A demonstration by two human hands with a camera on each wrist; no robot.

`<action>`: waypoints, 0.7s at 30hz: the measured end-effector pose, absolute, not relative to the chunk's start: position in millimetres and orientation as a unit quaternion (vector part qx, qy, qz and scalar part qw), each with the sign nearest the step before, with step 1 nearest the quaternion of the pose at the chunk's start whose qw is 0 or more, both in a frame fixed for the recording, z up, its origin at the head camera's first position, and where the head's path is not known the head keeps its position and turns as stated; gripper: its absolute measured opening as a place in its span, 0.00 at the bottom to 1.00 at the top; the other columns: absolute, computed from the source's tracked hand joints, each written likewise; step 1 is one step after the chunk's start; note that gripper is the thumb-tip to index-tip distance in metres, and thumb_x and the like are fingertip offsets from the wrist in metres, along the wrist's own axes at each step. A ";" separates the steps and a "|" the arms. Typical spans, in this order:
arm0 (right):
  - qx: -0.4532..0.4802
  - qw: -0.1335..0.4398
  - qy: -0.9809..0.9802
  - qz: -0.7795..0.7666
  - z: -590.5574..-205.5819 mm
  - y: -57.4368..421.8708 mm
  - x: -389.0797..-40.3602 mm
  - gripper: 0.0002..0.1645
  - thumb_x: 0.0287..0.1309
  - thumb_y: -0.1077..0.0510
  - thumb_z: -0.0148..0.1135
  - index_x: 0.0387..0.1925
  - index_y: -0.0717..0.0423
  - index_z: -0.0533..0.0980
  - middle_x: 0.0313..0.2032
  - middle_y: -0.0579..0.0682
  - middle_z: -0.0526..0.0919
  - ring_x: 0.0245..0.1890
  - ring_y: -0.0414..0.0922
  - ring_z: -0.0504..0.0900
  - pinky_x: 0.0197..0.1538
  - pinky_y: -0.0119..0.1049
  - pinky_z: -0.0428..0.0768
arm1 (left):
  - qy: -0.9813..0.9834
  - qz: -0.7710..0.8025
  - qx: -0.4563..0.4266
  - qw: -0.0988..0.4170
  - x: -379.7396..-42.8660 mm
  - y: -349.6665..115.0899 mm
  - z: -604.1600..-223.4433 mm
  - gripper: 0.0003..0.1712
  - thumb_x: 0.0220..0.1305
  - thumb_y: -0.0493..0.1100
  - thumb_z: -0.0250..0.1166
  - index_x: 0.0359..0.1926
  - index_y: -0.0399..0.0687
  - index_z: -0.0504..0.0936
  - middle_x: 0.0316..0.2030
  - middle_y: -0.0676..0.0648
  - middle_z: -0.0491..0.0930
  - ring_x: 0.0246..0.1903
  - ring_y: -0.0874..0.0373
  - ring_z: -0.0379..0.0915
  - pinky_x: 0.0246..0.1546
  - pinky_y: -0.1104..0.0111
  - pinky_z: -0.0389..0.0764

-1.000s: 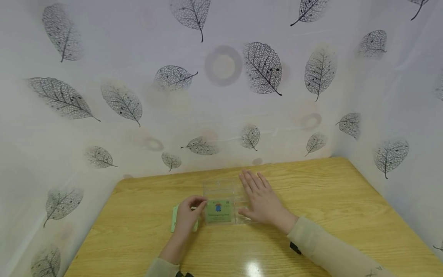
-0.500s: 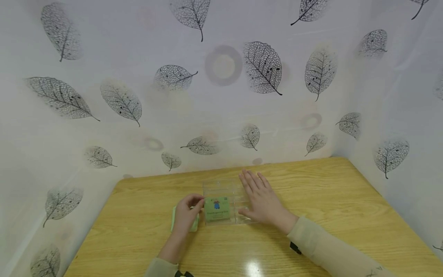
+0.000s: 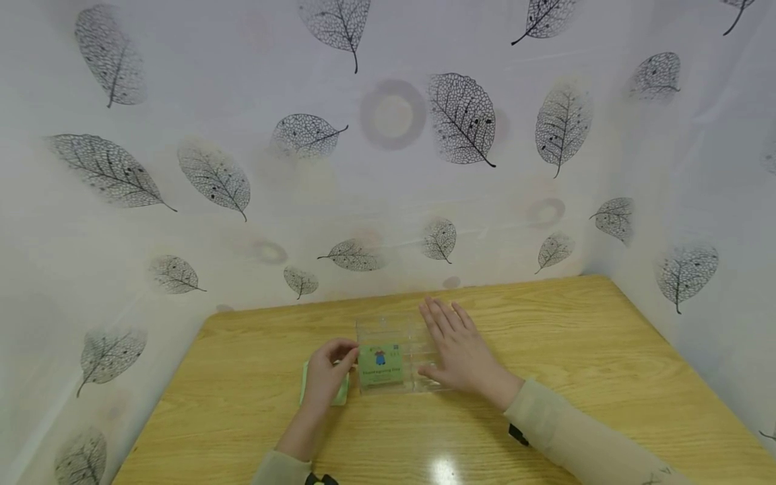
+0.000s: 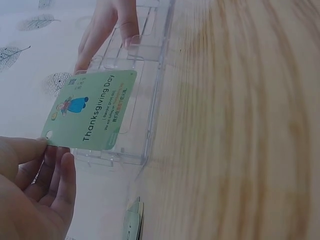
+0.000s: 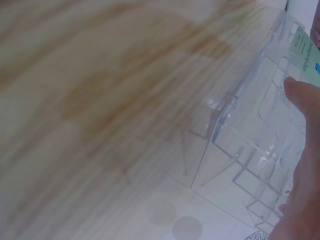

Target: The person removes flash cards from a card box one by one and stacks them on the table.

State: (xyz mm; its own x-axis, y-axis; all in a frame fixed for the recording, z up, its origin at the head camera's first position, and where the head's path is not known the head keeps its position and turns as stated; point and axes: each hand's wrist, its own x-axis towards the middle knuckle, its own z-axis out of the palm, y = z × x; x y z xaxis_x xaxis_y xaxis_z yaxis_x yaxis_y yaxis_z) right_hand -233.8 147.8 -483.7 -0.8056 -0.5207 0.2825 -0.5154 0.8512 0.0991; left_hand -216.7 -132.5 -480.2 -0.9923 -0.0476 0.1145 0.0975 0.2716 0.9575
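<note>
A green flashcard (image 4: 92,110) printed "Thanksgiving Day" is pinched at its holed corner by my left hand (image 3: 327,374), between thumb and fingertips. The card (image 3: 380,365) is over the left part of a clear plastic box (image 4: 150,107) with divided compartments. My right hand (image 3: 463,350) lies with fingers stretched out over the right part of the box, the thumb (image 5: 295,92) on its clear plastic. A small stack of green cards (image 4: 132,222) lies on the table left of the box, partly hidden under my left hand in the head view.
The wooden table (image 3: 242,377) reaches back to a whitish sheet (image 3: 254,87) printed with dark leaves, which also rises at both sides. Light glares off the table (image 3: 444,471) near the front.
My left hand has shifted slightly left and the card with it, its print now showing more clearly. The right hand and the box stay in place.
</note>
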 end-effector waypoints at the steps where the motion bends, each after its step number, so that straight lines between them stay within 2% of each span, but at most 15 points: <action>1: 0.273 0.152 -0.950 -0.008 -483.9 147.9 -233.7 0.71 0.61 0.21 0.62 0.84 0.63 0.47 0.84 0.63 0.50 0.83 0.61 0.55 0.85 0.61 0.52 | -0.795 -0.604 -0.018 0.061 -216.6 -132.7 -480.4 0.08 0.71 0.30 0.67 0.48 0.28 0.85 0.42 0.34 0.88 0.34 0.67 0.79 0.36 0.70 0.89; 12: 0.271 0.149 -0.951 0.002 -486.1 148.6 -234.7 0.71 0.61 0.22 0.63 0.84 0.63 0.47 0.84 0.63 0.49 0.84 0.61 0.54 0.85 0.60 0.49 | -0.790 -0.609 -0.029 0.068 -218.2 -134.3 -484.2 0.06 0.70 0.28 0.67 0.46 0.29 0.85 0.41 0.34 0.87 0.33 0.68 0.80 0.36 0.72 0.89; 21: 0.274 0.152 -0.950 -0.004 -482.9 148.4 -233.1 0.71 0.61 0.22 0.63 0.84 0.64 0.47 0.84 0.64 0.50 0.83 0.62 0.56 0.84 0.61 0.52 | -0.783 -0.617 -0.020 0.070 -218.2 -135.1 -483.4 0.07 0.71 0.28 0.66 0.47 0.30 0.85 0.42 0.34 0.87 0.34 0.68 0.80 0.37 0.72 0.88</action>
